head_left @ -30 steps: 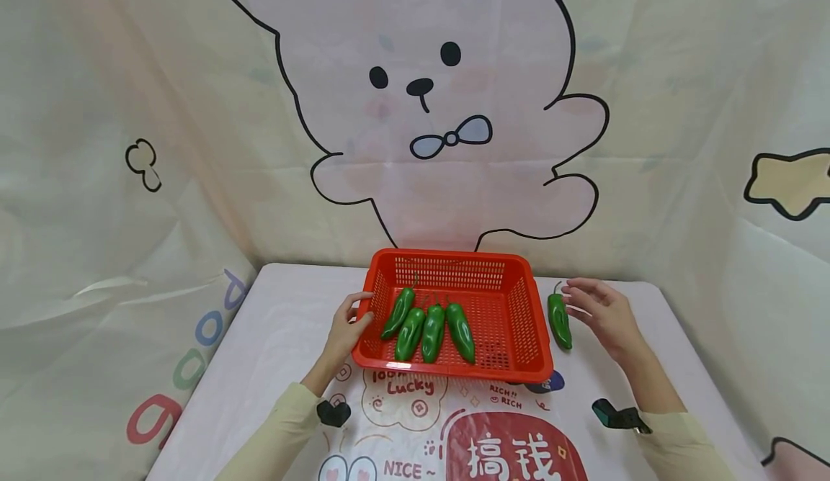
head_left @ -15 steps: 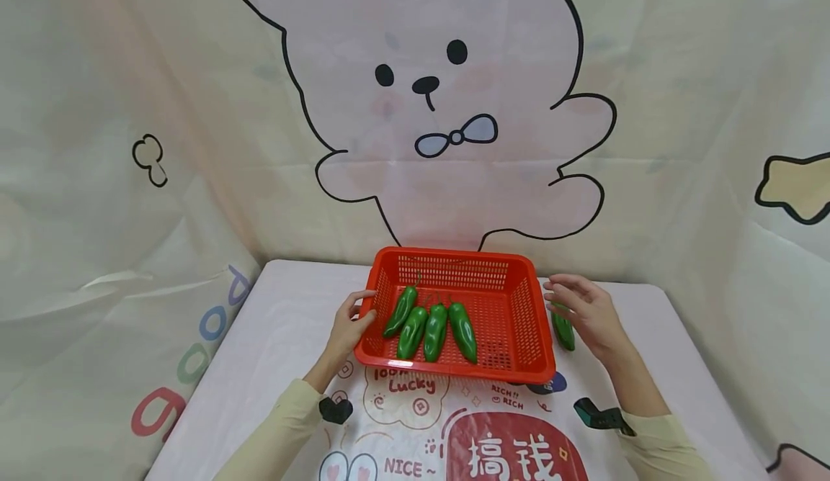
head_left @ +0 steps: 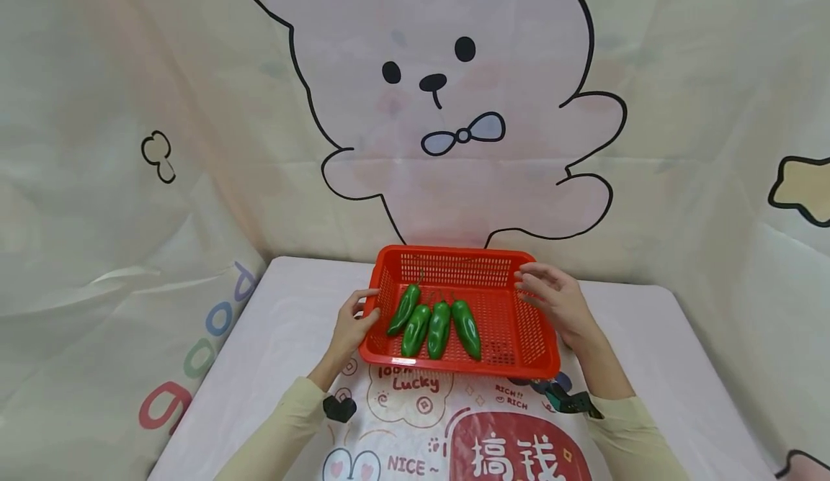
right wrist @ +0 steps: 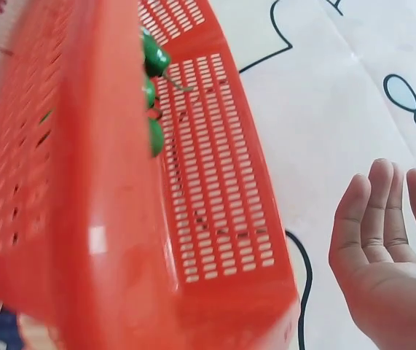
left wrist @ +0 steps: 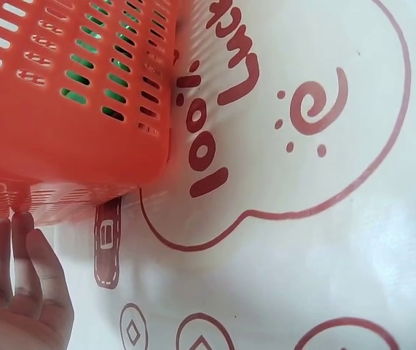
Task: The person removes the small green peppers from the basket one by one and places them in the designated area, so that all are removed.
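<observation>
Pale backdrop (head_left: 687,128) behind white-covered table (head_left: 305,308). Red perforated basket (head_left: 454,368) on table, near far edge. Right hand (head_left: 563,307) by basket's right far corner, fingers extended, slightly apart. Left hand (head_left: 349,328) at basket's left side, straight fingertips touching it, thumb spread. Four green peppers (head_left: 439,330) inside basket, left to middle.

There is one red basket (head_left: 454,367), and four green peppers (head_left: 439,330) show inside it, over one white surface (head_left: 318,301). One left grip (head_left: 350,328) and one right grip (head_left: 561,304) make two, with two pale sleeves (head_left: 275,430) and two dark wrist pieces (head_left: 340,408). One red patch (head_left: 519,423) bears two large white characters (head_left: 491,456). Behind, one cartoon figure (head_left: 454,193) has two eyes (head_left: 465,49), one nose (head_left: 433,82) and one bow tie (head_left: 463,135); one star (head_left: 804,184) is partly in view.
</observation>
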Demonstrator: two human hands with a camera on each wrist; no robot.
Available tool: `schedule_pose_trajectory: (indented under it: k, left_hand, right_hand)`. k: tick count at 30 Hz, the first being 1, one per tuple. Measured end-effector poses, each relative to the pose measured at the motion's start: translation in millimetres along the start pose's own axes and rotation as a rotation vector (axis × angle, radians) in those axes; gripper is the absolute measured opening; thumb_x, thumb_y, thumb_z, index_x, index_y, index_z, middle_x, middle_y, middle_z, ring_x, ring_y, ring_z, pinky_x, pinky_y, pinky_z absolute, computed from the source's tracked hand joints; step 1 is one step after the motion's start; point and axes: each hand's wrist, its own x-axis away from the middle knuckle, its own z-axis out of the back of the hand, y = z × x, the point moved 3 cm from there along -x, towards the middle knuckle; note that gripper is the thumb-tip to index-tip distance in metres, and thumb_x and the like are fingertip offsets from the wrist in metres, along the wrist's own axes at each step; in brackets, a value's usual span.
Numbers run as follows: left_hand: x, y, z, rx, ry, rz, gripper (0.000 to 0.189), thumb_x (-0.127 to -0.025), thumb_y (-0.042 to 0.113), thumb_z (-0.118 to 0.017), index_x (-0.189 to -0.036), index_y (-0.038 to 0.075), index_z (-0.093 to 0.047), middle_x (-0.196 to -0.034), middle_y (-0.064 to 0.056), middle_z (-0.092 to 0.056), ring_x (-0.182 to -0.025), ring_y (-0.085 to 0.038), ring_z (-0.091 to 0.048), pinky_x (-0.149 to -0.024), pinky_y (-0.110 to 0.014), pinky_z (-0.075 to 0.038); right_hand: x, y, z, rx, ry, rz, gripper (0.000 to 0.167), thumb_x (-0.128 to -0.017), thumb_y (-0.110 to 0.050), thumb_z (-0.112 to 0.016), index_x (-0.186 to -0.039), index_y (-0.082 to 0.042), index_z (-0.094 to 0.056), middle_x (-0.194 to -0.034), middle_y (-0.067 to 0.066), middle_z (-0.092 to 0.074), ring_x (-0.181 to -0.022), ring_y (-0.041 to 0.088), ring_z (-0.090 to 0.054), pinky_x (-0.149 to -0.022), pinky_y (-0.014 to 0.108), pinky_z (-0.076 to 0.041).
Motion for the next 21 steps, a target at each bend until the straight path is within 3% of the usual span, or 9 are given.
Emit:
schedule_pose_trajectory:
  k: [7,13,16,21]
  left_hand:
    - [1.1,4.0,0.9,0.007,-0.038,0.01,0.04,-0.097,0.005,-0.065,-0.137,0.009,-0.06,-0.115,-0.023,-0.059,-0.095,-0.047,-0.063,-0.075,-0.049,-0.061]
    - [0.6,2.2,3.5,0.013,-0.055,0.035,0.042,-0.098,0.003,-0.063,-0.14,0.006,-0.056,-0.116,-0.024,-0.057,-0.098,-0.051,-0.062,-0.077,-0.052,-0.059]
    - [0.4,2.6,3.6,0.017,-0.055,0.046,0.044,-0.098,0.002,-0.062,-0.141,0.003,-0.053,-0.113,-0.023,-0.056,-0.099,-0.054,-0.06,-0.079,-0.056,-0.058]
    - [4.8,18.6,3.9,0.042,-0.077,0.061,0.045,-0.098,-0.001,-0.062,-0.142,-0.002,-0.051,-0.108,-0.022,-0.057,-0.1,-0.058,-0.058,-0.081,-0.061,-0.056]
  right_hand:
    - [-10.8,-4,-21,-0.025,-0.063,-0.007,0.037,-0.103,-0.011,-0.061,-0.132,0.011,-0.052,-0.124,0.021,-0.062,-0.103,0.024,-0.066,-0.092,0.04,-0.056]
    - [-20.9,-5,-37,-0.036,-0.079,-0.045,0.042,-0.102,-0.012,-0.063,-0.134,0.013,-0.05,-0.131,0.029,-0.054,-0.11,0.036,-0.061,-0.093,0.041,-0.055]
    - [-27.0,-4,-43,-0.024,-0.078,-0.054,0.044,-0.102,-0.013,-0.063,-0.135,0.013,-0.049,-0.132,0.029,-0.053,-0.109,0.035,-0.061,-0.093,0.043,-0.055]
    - [-37.2,1,-53,0.0,-0.078,-0.073,0.043,-0.102,-0.013,-0.064,-0.137,0.01,-0.05,-0.131,0.027,-0.054,-0.108,0.032,-0.062,-0.096,0.046,-0.053]
